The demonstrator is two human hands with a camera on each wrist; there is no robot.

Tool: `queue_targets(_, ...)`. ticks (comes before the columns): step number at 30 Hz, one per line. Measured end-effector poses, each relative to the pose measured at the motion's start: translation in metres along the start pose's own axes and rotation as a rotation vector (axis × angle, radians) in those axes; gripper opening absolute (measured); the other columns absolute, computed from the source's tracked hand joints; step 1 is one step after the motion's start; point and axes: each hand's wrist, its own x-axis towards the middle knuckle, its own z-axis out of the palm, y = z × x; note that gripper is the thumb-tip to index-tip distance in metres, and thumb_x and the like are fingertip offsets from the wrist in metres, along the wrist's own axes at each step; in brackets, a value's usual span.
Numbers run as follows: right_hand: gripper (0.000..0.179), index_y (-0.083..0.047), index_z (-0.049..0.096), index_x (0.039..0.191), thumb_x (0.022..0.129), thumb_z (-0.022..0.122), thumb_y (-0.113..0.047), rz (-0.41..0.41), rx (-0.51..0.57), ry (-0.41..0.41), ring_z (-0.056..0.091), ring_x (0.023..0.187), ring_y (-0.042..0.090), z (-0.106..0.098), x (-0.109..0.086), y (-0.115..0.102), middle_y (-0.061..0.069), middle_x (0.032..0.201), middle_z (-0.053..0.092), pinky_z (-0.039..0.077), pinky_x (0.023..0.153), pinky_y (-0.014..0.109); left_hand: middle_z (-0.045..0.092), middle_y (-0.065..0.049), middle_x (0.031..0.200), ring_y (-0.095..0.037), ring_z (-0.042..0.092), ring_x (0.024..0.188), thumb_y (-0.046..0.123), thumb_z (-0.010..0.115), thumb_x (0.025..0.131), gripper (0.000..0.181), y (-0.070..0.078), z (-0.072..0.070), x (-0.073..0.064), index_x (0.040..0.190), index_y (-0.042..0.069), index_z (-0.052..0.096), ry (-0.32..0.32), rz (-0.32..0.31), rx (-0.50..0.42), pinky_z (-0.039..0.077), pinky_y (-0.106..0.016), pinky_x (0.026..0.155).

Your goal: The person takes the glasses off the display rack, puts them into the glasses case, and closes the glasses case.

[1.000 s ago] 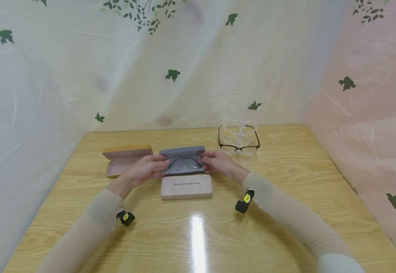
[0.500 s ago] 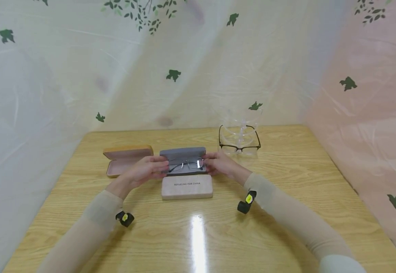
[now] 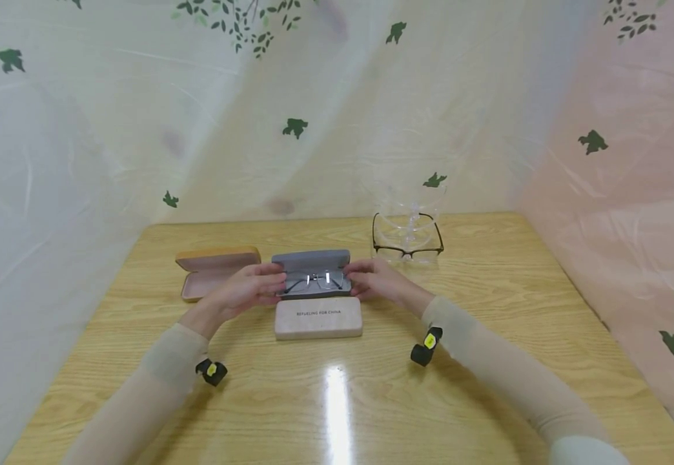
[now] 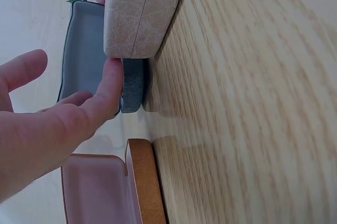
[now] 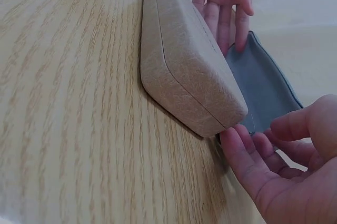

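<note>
1. My left hand (image 3: 252, 289) is wide: the thumb stands apart from the fingers, which are at the left end of the open grey case (image 3: 312, 260).
2. My right hand (image 3: 374, 281) is at its right end, with bent fingers; whether they pinch the thin glasses (image 3: 315, 278), I cannot tell.
3. These glasses are inside the grey case, nearer to the table's (image 3: 465, 413) far edge.
4. The closed beige case (image 3: 318, 327) lies just before it, on the near-edge side.
5. The orange case (image 3: 217, 252) is open, toward the far left corner.
</note>
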Motion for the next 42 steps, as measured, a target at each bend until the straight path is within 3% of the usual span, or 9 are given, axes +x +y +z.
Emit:
queue_targets(7,0.039,0.006,0.053,0.141,0.105,0.056,-0.010,-0.002,0.039,-0.011,0.069,0.088,0.021,-0.003,0.001,0.001,0.024,0.127,0.061,0.061,0.080,0.034,0.026,-0.034,0.156,-0.046,0.029,0.145,0.010,0.048,0.107,0.061,0.002,-0.002,-0.002,0.155,-0.013,0.017,-0.009,-0.002,0.004,0.038,-0.054,0.112)
queue_targets(11,0.038,0.007,0.055,0.137,0.105,0.056,-0.012,0.004,0.045,-0.004,0.068,0.089,0.023,-0.002,-0.001,-0.003,0.024,0.126,0.061,0.060,0.081,0.035,0.028,-0.031,0.158,-0.044,0.032,0.144,0.017,0.053,0.107,0.064,0.005,-0.005,-0.007,0.156,-0.010,0.022,-0.009,-0.012,0.082,0.040,-0.053,0.110)
queue_targets(16,0.046,0.009,0.053,0.137,0.105,0.059,-0.024,0.017,0.028,0.010,0.068,0.093,0.027,0.000,0.000,-0.009,0.024,0.125,0.061,0.060,0.083,0.036,0.038,-0.027,0.154,-0.042,0.042,0.139,0.026,0.058,0.105,0.063,0.014,-0.011,-0.017,0.154,-0.004,0.032,0.057,-0.029,0.244,0.050,-0.050,0.101)
queue_targets(22,0.072,0.006,0.037,0.150,0.102,0.062,-0.041,0.070,0.027,0.046,0.069,0.103,0.033,0.001,0.000,-0.015,0.027,0.136,0.055,0.060,0.085,0.039,0.042,-0.026,0.148,-0.043,0.050,0.130,0.030,0.061,0.103,0.069,0.020,-0.015,-0.019,0.155,-0.002,0.028,0.144,-0.063,0.312,0.055,-0.048,0.095)
queue_targets(28,0.085,-0.002,0.028,0.158,0.099,0.060,-0.053,0.089,-0.033,0.072,0.061,0.121,0.035,0.004,0.001,-0.020,0.024,0.150,0.046,0.058,0.090,0.040,0.037,-0.027,0.151,-0.045,0.048,0.133,0.039,0.056,0.105,0.074,0.014,-0.016,-0.012,0.158,0.000,0.022,0.125,-0.090,0.314,0.055,-0.047,0.095)
queue_targets(36,0.072,-0.001,0.032,0.156,0.106,0.049,-0.049,0.075,0.111,0.037,0.053,0.130,0.041,0.008,0.011,-0.017,0.026,0.150,0.046,0.055,0.095,0.045,0.036,-0.027,0.155,-0.045,0.047,0.134,0.050,0.052,0.104,0.078,0.012,-0.012,0.000,0.158,0.000,0.023,0.132,-0.125,0.268,0.054,-0.049,0.096)
queue_targets(42,0.072,0.000,0.033,0.155,0.106,0.046,-0.051,0.090,0.108,0.041,0.055,0.128,0.040,0.008,0.015,-0.020,0.027,0.147,0.048,0.055,0.096,0.043,0.037,-0.032,0.152,-0.047,0.047,0.133,0.048,0.043,0.108,0.073,0.014,-0.009,0.005,0.157,-0.003,0.022,0.154,-0.125,0.212,0.053,-0.052,0.097)
